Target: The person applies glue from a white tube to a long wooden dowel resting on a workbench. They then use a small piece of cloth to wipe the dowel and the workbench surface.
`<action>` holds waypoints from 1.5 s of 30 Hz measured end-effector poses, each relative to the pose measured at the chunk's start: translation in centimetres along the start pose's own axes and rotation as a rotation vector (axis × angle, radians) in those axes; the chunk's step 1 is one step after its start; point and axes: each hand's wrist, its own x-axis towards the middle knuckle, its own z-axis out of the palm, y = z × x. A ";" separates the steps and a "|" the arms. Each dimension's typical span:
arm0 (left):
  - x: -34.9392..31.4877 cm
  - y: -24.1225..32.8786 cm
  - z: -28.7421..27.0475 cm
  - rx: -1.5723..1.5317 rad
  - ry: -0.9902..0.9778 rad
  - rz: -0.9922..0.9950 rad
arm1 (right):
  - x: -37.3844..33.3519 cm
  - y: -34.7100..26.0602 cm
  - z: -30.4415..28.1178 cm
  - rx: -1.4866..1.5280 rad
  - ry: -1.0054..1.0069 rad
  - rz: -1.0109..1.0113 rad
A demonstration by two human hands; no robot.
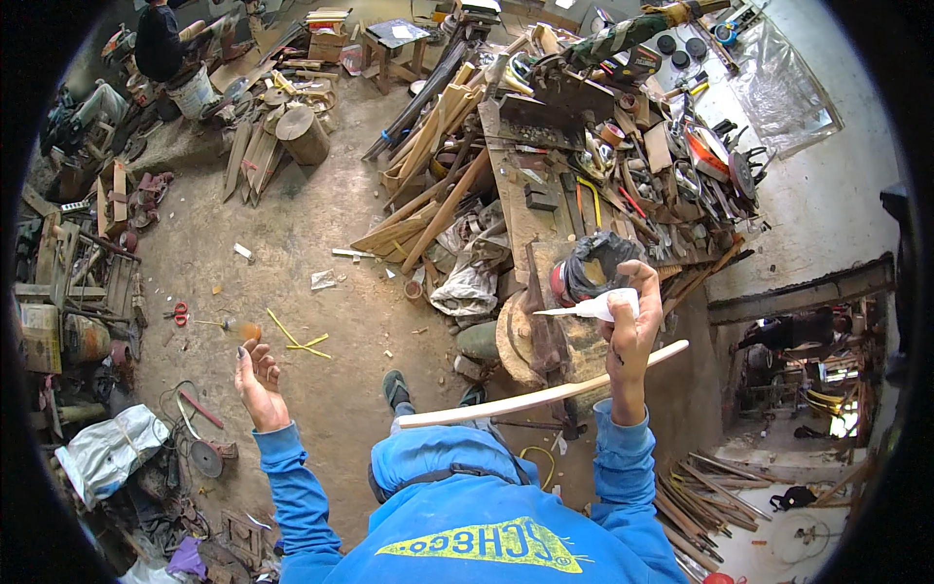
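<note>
My right hand (pixel 632 331) is closed around a small white squeeze bottle (pixel 611 306) with a long thin nozzle. The nozzle points left, over the wooden workbench area. Below that hand, a long, slightly curved strip of pale wood (pixel 530 398) runs across in front of my body, its right end passing by my right wrist. My left hand (pixel 261 387) is held out to the left, palm up, with its fingers apart and nothing in it. Just beyond its fingertips appears a small orange, rounded thing (pixel 250 332) with a thin rod; its kind is unclear.
A bench (pixel 530 224) piled with hand tools stands ahead to the right, with wood pieces leaning on it. A black bag-lined container (pixel 595 265) sits near my right hand. Red-handled scissors (pixel 179 313) and yellow strips (pixel 304 343) lie on the floor. Another person (pixel 161 44) sits far left.
</note>
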 end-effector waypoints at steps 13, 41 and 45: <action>0.7 -0.1 0.4 -0.016 0.018 0.001 | 0.4 0.4 -0.4 -0.012 0.045 -0.054; -20.2 2.8 23.6 0.591 -0.993 0.858 | -8.6 8.1 5.0 0.639 -0.447 0.305; -22.1 1.1 24.4 0.548 -1.022 0.864 | -9.0 7.5 2.1 0.304 -0.533 0.253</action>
